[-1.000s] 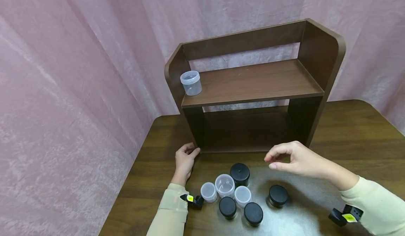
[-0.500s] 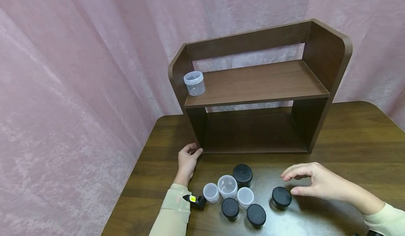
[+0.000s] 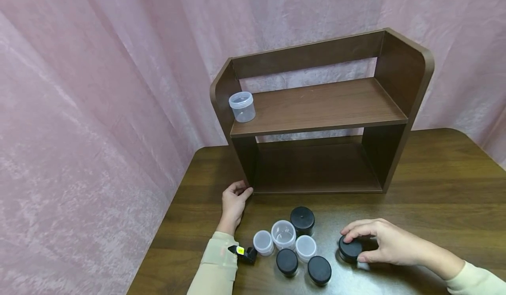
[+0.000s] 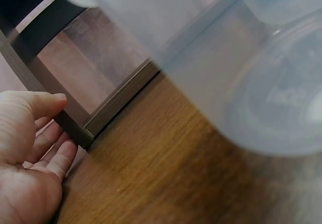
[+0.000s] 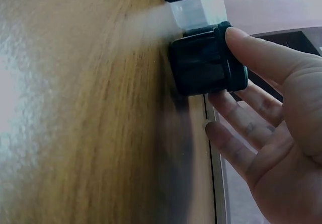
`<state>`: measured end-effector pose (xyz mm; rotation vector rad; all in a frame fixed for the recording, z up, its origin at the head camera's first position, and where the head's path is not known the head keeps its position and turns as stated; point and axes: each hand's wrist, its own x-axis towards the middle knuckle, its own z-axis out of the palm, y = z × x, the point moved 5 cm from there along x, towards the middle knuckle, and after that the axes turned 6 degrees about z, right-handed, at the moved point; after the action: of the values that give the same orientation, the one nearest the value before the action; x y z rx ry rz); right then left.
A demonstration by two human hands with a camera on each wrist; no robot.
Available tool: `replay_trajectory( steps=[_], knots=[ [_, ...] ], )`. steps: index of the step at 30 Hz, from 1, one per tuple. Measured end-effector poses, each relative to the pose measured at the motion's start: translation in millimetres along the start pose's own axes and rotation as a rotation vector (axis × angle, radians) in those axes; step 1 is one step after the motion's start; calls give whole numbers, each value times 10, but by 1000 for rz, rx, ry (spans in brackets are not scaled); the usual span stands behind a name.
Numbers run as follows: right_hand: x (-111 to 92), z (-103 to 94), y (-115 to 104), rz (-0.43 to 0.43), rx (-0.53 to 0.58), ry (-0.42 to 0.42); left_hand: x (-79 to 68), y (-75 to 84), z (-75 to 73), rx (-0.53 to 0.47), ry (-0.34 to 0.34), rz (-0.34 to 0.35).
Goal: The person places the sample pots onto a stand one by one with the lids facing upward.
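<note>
In the head view my right hand (image 3: 395, 244) has its thumb and fingers around the lid of a small jar with a black lid (image 3: 350, 250), standing on the table. In the right wrist view the thumb meets the rim of this black-lidded jar (image 5: 201, 63), with fingertips on the opposite side. My left hand (image 3: 234, 205) holds the lower front corner of the brown shelf unit (image 3: 320, 110); the left wrist view has the thumb on one side of its side panel (image 4: 75, 129) and the fingers on the other. A clear lidded jar (image 3: 243, 107) stands at the upper shelf's left end.
Between the hands stands a group of jars: a clear one (image 3: 283, 234), two with whitish lids, including one (image 3: 306, 247) on the right, and several with black lids, such as the rearmost (image 3: 302, 219). Behind the wooden table (image 3: 442, 176) hangs a pink curtain (image 3: 118, 110).
My right hand has come down toward the table, swinging right and then back left, and its fingers now close around the separate black-lidded jar. The left hand stays at the shelf corner.
</note>
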<state>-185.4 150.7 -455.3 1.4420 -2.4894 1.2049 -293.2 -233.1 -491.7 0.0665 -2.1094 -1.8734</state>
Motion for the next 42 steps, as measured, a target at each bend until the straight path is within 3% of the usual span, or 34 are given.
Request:
replay_trajectory(
  steps=[6, 24, 31, 42],
  knots=[
    [-17, 17, 22, -17, -7, 10, -58, 135, 14, -6, 5, 31],
    [-36, 24, 28, -46, 19, 10, -66, 135, 12, 5, 2, 25],
    [-42, 50, 18, -42, 11, 11, 46, -142, -2, -6, 6, 3],
    [48, -13, -34, -76, 7, 31, 57, -179, -18, -5, 48, 30]
  ],
)
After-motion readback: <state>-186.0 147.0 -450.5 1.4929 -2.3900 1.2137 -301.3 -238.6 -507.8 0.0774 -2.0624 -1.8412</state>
